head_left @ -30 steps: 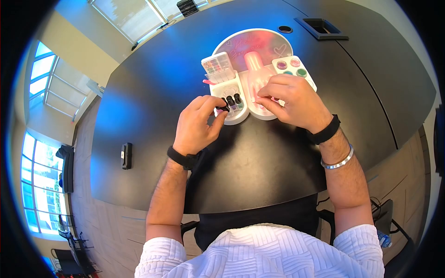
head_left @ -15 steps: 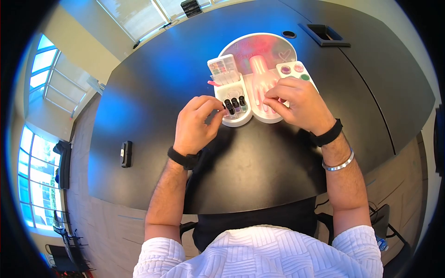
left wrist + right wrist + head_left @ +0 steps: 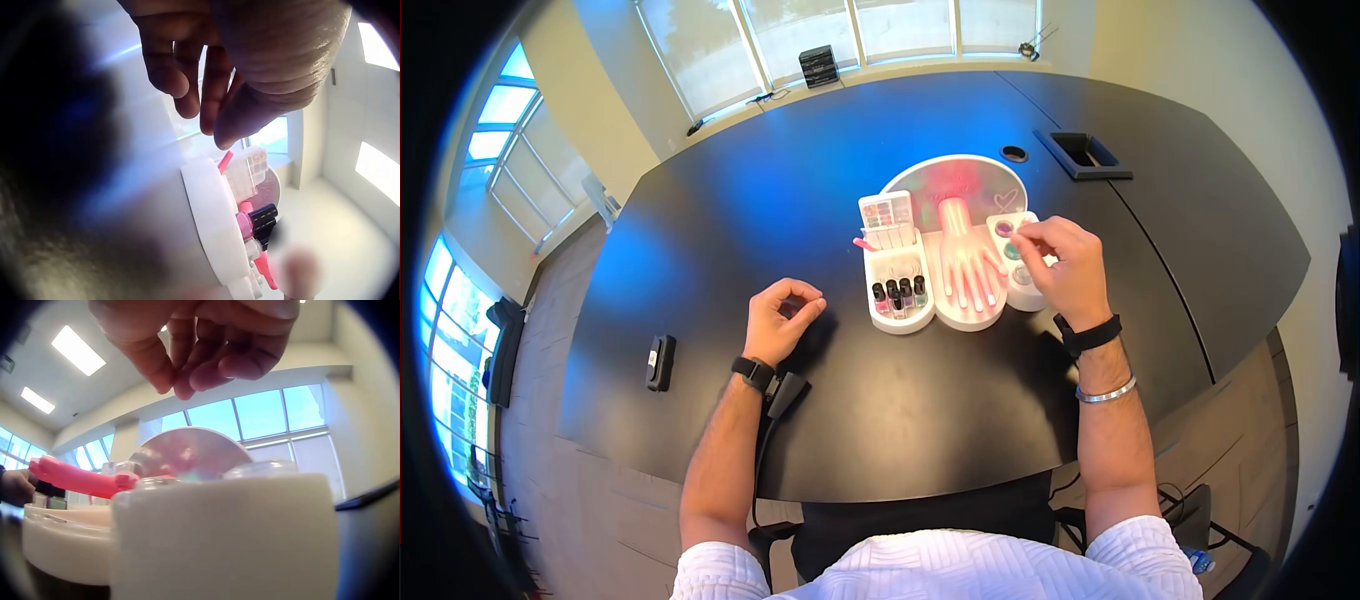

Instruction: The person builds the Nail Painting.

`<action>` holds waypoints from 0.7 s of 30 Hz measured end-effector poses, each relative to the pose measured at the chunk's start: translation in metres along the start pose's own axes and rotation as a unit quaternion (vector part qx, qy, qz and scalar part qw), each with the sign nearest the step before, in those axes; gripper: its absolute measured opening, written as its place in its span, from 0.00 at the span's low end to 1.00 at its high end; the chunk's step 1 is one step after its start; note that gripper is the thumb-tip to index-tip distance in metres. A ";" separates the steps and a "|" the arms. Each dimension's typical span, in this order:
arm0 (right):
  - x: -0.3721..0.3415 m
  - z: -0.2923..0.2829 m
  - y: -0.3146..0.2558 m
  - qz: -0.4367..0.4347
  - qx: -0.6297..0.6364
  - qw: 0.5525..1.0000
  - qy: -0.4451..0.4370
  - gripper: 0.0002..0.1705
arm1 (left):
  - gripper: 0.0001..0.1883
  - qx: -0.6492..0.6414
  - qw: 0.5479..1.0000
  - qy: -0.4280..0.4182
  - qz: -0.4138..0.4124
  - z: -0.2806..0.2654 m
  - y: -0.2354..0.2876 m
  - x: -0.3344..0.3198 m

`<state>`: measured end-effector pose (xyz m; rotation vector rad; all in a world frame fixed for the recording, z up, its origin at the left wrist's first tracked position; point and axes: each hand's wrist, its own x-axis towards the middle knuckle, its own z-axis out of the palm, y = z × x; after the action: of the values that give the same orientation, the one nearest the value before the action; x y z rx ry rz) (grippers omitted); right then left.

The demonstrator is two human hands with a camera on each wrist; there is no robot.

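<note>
A white nail-art stand (image 3: 900, 322) rests on the table with a pink model hand (image 3: 968, 262) lying palm down in its middle. Several nail polish bottles (image 3: 907, 295) with black caps stand in its left compartment; one shows pink polish (image 3: 245, 225). My left hand (image 3: 780, 318) hovers left of the bottles, fingers loosely curled and holding nothing. Over the tray of glitter pots (image 3: 1025, 290) at the stand's right is my right hand (image 3: 1068, 268). Its fingertips (image 3: 203, 378) hang close together above the tray, with no object showing between them.
Behind the model hand rises an oval mirror (image 3: 990, 190) with a heart on it. A clear case (image 3: 887, 215) of small coloured pieces stands at the stand's back left. Farther off are a black case (image 3: 660, 362) and a table socket box (image 3: 1085, 157).
My left hand has let go of a black-capped nail polish bottle and moved left, away from the compartment. My right hand has shifted from over the model hand to the glitter pots.
</note>
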<state>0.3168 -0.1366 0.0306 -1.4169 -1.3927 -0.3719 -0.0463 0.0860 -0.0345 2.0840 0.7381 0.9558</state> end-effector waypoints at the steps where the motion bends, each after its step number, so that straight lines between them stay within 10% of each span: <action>1: 0.001 -0.004 0.005 0.024 -0.035 0.999 0.013 0.05 | 0.04 -0.029 0.999 -0.017 -0.035 -0.001 -0.003 0.000; 13: -0.011 -0.031 0.080 0.231 -0.144 0.959 0.082 0.17 | 0.04 -0.106 0.986 -0.084 -0.102 0.004 -0.016 -0.004; 21: -0.023 -0.024 0.104 0.309 -0.128 0.941 -0.054 0.16 | 0.05 -0.050 0.993 -0.082 -0.068 0.005 -0.007 -0.005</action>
<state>0.4105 -0.1430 -0.0251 -2.0245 -0.9286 -0.0619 -0.0467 0.0844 -0.0438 1.9708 0.7218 0.7230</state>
